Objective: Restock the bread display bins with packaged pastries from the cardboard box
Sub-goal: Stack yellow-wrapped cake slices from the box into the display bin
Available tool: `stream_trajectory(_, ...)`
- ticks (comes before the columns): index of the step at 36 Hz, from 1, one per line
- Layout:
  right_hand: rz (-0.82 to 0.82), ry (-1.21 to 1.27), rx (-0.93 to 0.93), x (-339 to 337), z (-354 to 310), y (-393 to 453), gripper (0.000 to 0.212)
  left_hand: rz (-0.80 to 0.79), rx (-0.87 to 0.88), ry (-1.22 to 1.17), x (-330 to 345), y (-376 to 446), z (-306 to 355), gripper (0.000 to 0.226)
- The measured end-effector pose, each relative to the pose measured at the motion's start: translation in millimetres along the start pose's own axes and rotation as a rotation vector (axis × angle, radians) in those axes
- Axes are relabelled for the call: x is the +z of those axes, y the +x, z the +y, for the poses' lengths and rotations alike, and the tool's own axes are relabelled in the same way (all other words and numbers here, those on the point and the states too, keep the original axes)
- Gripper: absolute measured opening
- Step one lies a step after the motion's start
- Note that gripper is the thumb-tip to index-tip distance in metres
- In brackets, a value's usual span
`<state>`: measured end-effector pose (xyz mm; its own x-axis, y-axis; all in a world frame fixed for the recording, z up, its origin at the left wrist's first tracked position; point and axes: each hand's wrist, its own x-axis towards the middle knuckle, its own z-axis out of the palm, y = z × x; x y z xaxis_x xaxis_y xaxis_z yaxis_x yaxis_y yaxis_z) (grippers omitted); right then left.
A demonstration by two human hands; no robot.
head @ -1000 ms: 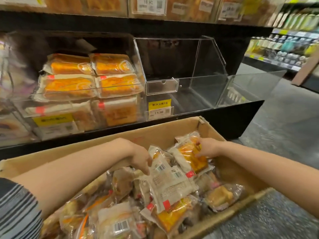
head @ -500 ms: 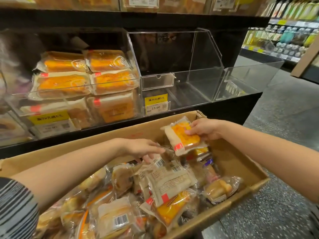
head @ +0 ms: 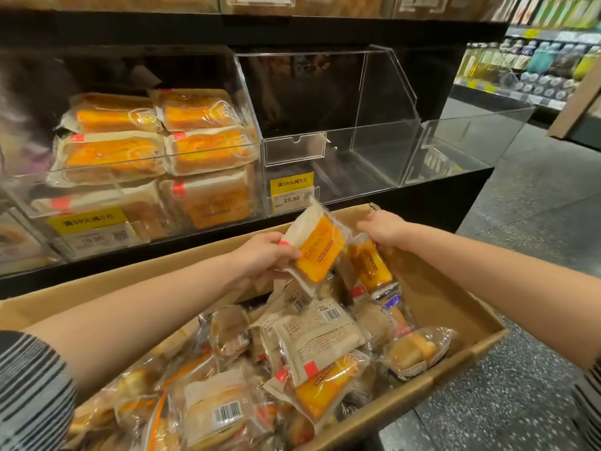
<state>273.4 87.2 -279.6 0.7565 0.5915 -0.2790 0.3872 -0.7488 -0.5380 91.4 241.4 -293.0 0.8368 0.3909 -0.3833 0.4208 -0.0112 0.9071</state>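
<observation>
A cardboard box in front of me is full of wrapped pastries. My left hand grips an orange-and-white pastry packet by its left edge and holds it tilted above the pile. My right hand is at the box's far corner, with its fingers curled over the top of a second orange packet that stands on end in the box. The left display bin behind the box is stacked with orange packets. The middle clear bin beside it holds nothing.
A third clear bin at the shelf's right end is also bare. Yellow price tags hang on the bin fronts. A black shelf runs overhead. Grey speckled floor opens to the right, with bottle shelves beyond.
The orange-and-white packet went from my right hand to my left hand. My right hand then dropped onto a second packet at the box's far corner.
</observation>
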Motion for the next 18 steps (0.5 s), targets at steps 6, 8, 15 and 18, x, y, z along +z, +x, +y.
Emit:
stream_trajectory(6, 0.054, -0.550, -0.299, 15.4, 24.7, 12.6, 0.040, 0.086, 0.019, 0.028, -9.1, -2.3, -0.4, 0.020)
stream_trajectory(8, 0.040, -0.691, -0.376, 19.9, 28.0, 16.0, 0.052, 0.097, 0.019, 0.027, -11.1, -2.3, -0.9, 0.011)
stream_trajectory(15, -0.001, -0.853, -0.394, 17.6, 19.0, 17.4, 0.074, 0.134, 0.029, 0.064, -16.1, -3.3, 1.4, 0.021)
stream_trajectory(18, -0.043, -0.966, -0.356, 16.4, 12.9, 19.0, 0.067, 0.156, 0.032, 0.048, -17.8, -4.6, 0.8, 0.033)
